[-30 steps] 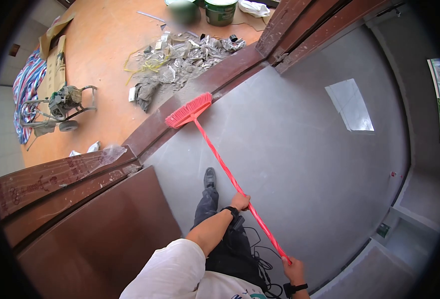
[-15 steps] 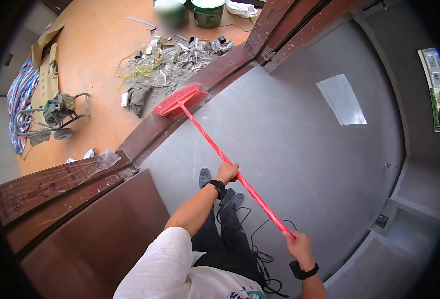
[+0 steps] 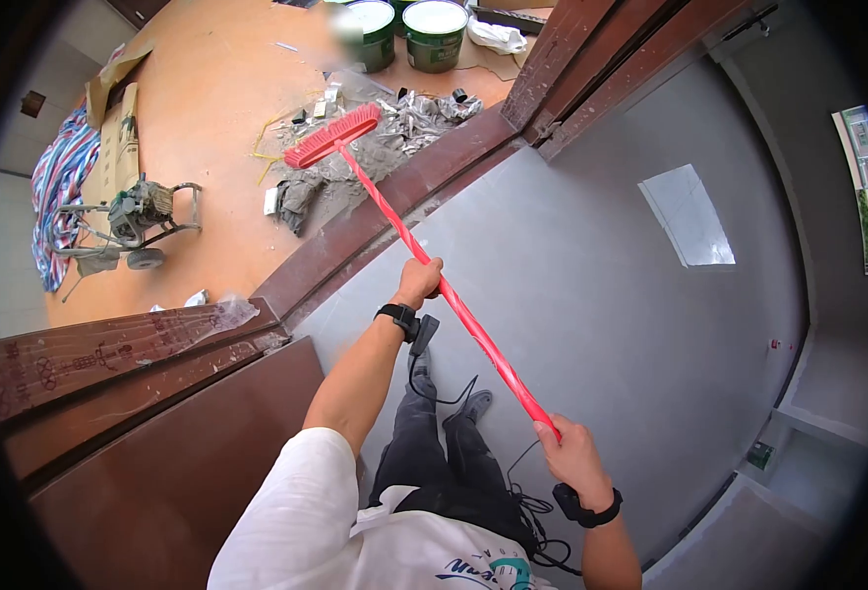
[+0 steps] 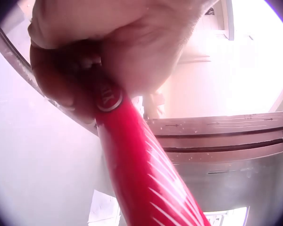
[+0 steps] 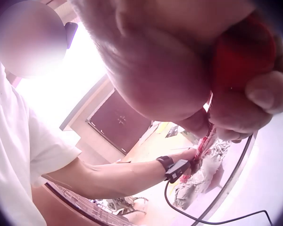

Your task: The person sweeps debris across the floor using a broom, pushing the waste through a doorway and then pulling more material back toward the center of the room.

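Note:
A red broom (image 3: 477,336) slants across the head view, its bristled head (image 3: 333,136) over the rubble heap (image 3: 394,138) beyond the door sill. Partway along the handle, my left hand (image 3: 420,283) grips it; the left wrist view shows curled fingers around the shiny red stick (image 4: 137,160). My right hand (image 3: 573,454) holds the handle's top end, and in the right wrist view its fingers wrap the red end (image 5: 243,59). The heap mixes grey dust, crumpled sheets and small scraps.
A brown door sill (image 3: 394,211) separates the grey floor (image 3: 591,324) from the orange floor (image 3: 208,108). Green buckets (image 3: 436,44) stand behind the heap. A wheeled machine (image 3: 144,218) sits left, near striped sheeting (image 3: 65,187). Black cables (image 3: 534,516) hang by my legs.
The broom head has moved forward from the sill onto the rubble heap. Both hands have moved forward with the handle, still gripping it, and my feet have shifted.

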Demonstrator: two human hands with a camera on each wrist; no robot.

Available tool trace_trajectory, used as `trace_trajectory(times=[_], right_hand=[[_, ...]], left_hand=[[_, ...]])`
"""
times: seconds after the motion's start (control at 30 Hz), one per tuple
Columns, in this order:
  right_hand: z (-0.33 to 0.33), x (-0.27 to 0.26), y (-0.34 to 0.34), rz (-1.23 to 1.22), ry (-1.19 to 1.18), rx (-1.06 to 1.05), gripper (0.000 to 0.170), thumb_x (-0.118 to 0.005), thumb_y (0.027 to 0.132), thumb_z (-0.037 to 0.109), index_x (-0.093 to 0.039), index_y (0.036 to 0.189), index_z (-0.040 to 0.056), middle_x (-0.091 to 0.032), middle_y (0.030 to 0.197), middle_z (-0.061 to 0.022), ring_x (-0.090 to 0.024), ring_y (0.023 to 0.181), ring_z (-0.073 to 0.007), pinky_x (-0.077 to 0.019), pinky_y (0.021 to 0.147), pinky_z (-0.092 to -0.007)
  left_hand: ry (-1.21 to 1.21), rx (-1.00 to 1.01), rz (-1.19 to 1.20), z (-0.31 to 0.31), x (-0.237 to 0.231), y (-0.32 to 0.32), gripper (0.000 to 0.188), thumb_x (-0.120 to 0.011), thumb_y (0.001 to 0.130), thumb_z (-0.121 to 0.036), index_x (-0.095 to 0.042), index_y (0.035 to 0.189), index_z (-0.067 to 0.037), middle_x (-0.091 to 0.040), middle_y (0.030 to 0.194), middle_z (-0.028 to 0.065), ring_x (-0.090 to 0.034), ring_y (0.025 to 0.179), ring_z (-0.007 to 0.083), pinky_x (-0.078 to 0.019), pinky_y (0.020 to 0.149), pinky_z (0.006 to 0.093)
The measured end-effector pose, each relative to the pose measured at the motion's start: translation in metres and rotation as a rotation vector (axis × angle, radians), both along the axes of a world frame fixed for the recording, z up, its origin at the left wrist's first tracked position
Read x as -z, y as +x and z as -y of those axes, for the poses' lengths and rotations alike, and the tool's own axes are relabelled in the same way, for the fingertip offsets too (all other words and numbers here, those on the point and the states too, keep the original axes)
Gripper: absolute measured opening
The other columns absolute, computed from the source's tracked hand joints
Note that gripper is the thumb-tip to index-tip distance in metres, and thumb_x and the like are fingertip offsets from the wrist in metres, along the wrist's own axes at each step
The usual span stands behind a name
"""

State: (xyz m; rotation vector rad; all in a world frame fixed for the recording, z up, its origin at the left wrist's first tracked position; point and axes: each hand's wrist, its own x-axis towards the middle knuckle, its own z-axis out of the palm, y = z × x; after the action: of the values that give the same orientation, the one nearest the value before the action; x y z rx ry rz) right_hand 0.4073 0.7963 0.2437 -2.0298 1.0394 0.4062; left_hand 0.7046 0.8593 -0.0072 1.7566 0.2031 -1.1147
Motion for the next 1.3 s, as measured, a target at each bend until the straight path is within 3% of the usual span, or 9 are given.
trace_trajectory(times=[0.13, 0.2, 0.33, 0.53, 0.6, 0.7, 0.87, 1.1, 1.3], right_hand=[[0.035, -0.026, -0.035, 0.01, 0.076, 0.089, 0.022, -0.06, 0.083, 0.02, -0.063, 0.091, -0.0008, -0.046, 0.05, -0.0068, -0.04, 0.047, -0.0115, -0.0344, 0.045, -0.0287], [0.052, -0.051, -0.035, -0.045, 0.029, 0.141, 0.022, -0.065, 0.079, 0.015, -0.063, 0.092, -0.0022, -0.052, 0.054, -0.0019, -0.045, 0.05, -0.0064, -0.0362, 0.046, -0.025], [0.096, -0.086, -0.015, -0.032, -0.049, 0.109, 0.019, -0.066, 0.076, 0.01, -0.064, 0.088, -0.0045, -0.057, 0.06, -0.0028, -0.05, 0.052, -0.007, -0.039, 0.048, -0.0218], [0.141, -0.093, 0.096, 0.406, 0.048, 0.132, 0.012, -0.064, 0.074, 0.005, -0.06, 0.08, -0.005, -0.061, 0.072, -0.01, -0.059, 0.065, -0.0132, -0.046, 0.06, -0.0228], [0.151, -0.056, 0.141, 0.807, 0.192, 0.184, 0.011, -0.054, 0.076, 0.008, -0.056, 0.076, -0.0029, -0.061, 0.077, -0.0143, -0.06, 0.079, -0.021, -0.0463, 0.077, -0.0326], [0.132, -0.019, 0.231, 0.99, 0.694, 0.385, 0.019, -0.043, 0.079, 0.015, -0.048, 0.066, 0.0019, -0.059, 0.074, -0.0163, -0.057, 0.081, -0.0286, -0.0402, 0.087, -0.0455], [0.153, 0.003, 0.353, 0.928, 0.864, 0.199, 0.021, -0.042, 0.079, 0.014, -0.041, 0.06, 0.0054, -0.053, 0.064, -0.0134, -0.056, 0.073, -0.0273, -0.0403, 0.087, -0.0474], [0.236, -0.095, 0.511, 0.849, 0.709, -0.155, 0.024, -0.042, 0.081, 0.013, -0.035, 0.058, 0.0078, -0.044, 0.057, -0.0086, -0.051, 0.066, -0.0221, -0.0432, 0.083, -0.0413], [0.225, -0.16, 0.59, 0.839, 0.505, -0.394, 0.028, -0.043, 0.083, 0.015, -0.036, 0.057, 0.0076, -0.042, 0.056, -0.0071, -0.049, 0.061, -0.0179, -0.044, 0.08, -0.0391]], left_hand=[[-0.049, -0.14, -0.069, 0.008, -0.019, -0.049, 0.03, -0.052, 0.079, -0.018, -0.053, 0.061, 0.006, -0.055, 0.053, 0.0139, -0.054, 0.041, 0.0214, -0.0438, 0.039, 0.0325], [-0.044, -0.235, -0.071, 0.011, -0.022, -0.077, 0.031, -0.051, 0.079, -0.018, -0.053, 0.061, 0.006, -0.055, 0.052, 0.0151, -0.054, 0.041, 0.0219, -0.0433, 0.04, 0.0332], [-0.057, -0.471, -0.091, 0.012, -0.033, -0.098, 0.033, -0.05, 0.08, -0.018, -0.05, 0.057, 0.004, -0.052, 0.05, 0.0135, -0.051, 0.039, 0.0211, -0.0393, 0.038, 0.0347], [-0.153, -0.804, -0.2, 0.005, -0.045, -0.031, 0.031, -0.048, 0.082, -0.02, -0.048, 0.06, 0.001, -0.049, 0.05, 0.0091, -0.046, 0.039, 0.0189, -0.0346, 0.036, 0.0336], [-0.179, -0.955, -0.195, 0.0, -0.045, -0.001, 0.02, -0.048, 0.082, -0.019, -0.045, 0.069, -0.004, -0.045, 0.053, 0.0052, -0.041, 0.039, 0.0158, -0.0317, 0.037, 0.0315], [-0.12, -0.995, -0.233, -0.009, -0.029, 0.048, 0.02, -0.048, 0.083, -0.022, -0.046, 0.074, -0.005, -0.047, 0.057, 0.0049, -0.044, 0.043, 0.0162, -0.0368, 0.04, 0.0298], [-0.107, -0.733, -0.449, -0.003, -0.005, 0.137, 0.032, -0.033, 0.089, -0.033, -0.049, 0.073, -0.011, -0.05, 0.061, 0.0015, -0.049, 0.052, 0.012, -0.0437, 0.047, 0.0278], [-0.497, -0.89, -0.541, 0.144, -0.054, 0.247, 0.03, -0.033, 0.087, -0.026, -0.049, 0.068, -0.008, -0.046, 0.052, 0.0019, -0.045, 0.042, 0.0117, -0.0405, 0.039, 0.0262], [-0.823, -0.879, -0.614, 0.221, -0.069, 0.327, 0.029, -0.033, 0.087, -0.03, -0.05, 0.073, -0.011, -0.046, 0.052, 0.0005, -0.043, 0.041, 0.0111, -0.0388, 0.035, 0.0247]])
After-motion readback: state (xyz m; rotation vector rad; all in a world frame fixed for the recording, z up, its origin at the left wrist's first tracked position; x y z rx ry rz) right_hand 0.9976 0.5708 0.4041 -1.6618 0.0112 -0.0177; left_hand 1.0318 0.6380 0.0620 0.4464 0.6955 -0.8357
